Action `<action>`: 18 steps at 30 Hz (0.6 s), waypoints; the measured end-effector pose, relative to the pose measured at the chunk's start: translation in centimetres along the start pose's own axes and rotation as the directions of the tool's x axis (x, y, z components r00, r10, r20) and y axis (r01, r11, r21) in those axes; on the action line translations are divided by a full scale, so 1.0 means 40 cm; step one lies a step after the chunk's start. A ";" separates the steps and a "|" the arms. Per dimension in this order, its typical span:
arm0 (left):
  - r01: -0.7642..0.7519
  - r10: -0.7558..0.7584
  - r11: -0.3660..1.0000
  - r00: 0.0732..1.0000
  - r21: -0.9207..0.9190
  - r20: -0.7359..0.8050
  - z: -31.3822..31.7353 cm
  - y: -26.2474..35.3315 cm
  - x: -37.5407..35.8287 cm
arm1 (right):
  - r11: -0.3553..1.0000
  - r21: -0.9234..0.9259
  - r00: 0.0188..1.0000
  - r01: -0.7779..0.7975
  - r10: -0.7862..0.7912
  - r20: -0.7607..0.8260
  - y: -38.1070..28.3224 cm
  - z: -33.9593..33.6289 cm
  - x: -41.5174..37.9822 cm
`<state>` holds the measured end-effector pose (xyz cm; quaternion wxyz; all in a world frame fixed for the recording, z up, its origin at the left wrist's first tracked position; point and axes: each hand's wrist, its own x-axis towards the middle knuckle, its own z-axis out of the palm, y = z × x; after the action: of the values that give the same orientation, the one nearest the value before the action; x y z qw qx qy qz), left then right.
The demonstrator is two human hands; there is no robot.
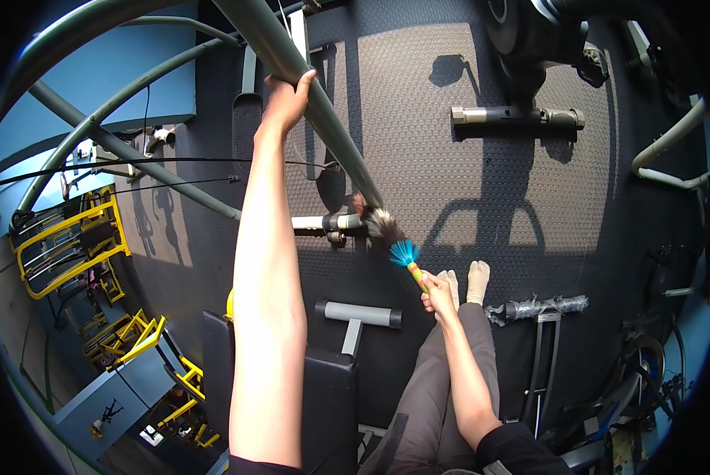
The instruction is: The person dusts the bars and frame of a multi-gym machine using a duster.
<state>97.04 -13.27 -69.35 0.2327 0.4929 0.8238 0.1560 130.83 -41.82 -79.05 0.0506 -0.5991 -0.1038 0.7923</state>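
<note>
Head view is showing the left hand (288,99) gripping the grey frame bar (323,119) at upper centre, while the right hand (438,294) is clasping a feather duster (394,241), brushing the bar's lower end; higher stretches look undusted.

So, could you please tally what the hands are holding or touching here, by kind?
Hands: 2, left hand and right hand
Green frame bars gripped: 1
Feather dusters held: 1
Total: 4
</note>
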 end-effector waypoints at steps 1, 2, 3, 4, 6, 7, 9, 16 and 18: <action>-0.002 0.002 0.999 1.000 0.044 0.007 0.000 -0.005 0.007 | 1.000 -0.013 1.000 -0.014 0.014 -0.005 -0.017 -0.013 0.014; -0.003 0.001 0.996 1.000 0.091 0.017 -0.001 -0.012 0.009 | 0.996 -0.079 1.000 0.029 -0.030 -0.003 -0.068 -0.023 0.010; 0.000 -0.001 0.995 1.000 0.095 0.020 -0.003 -0.014 0.007 | 0.982 -0.167 0.996 0.084 -0.086 -0.004 -0.143 -0.033 -0.007; 0.018 -0.021 0.994 0.999 0.110 0.024 -0.004 -0.010 0.005 | 0.971 -0.165 0.983 0.174 -0.161 0.084 -0.226 -0.047 -0.033; 0.036 -0.039 0.992 0.999 0.124 0.024 -0.001 -0.009 0.007 | 0.889 -0.202 0.907 0.411 -0.377 0.188 -0.392 -0.066 -0.095; 0.014 -0.013 0.992 1.000 0.126 -0.010 0.006 -0.017 0.007 | 0.826 -0.232 0.853 0.513 -0.461 0.247 -0.457 -0.085 -0.118; 0.009 -0.003 0.967 1.000 0.254 -0.024 -0.001 -0.013 0.014 | 0.806 -0.150 0.809 0.572 -0.526 0.263 -0.549 -0.110 -0.160; 0.027 -0.019 0.947 0.999 0.321 -0.028 -0.008 0.011 -0.007 | 0.808 -0.377 0.887 0.453 -0.370 0.275 -0.305 -0.233 0.139; 0.030 -0.026 0.967 0.999 0.255 -0.020 -0.001 -0.010 0.005 | 0.665 -0.615 0.900 0.425 -0.383 0.208 -0.210 -0.255 0.192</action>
<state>96.62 -13.27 -69.58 0.1629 0.5057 0.8458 0.0495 138.12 -31.01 -87.01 0.0122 -0.5164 -0.5019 0.6937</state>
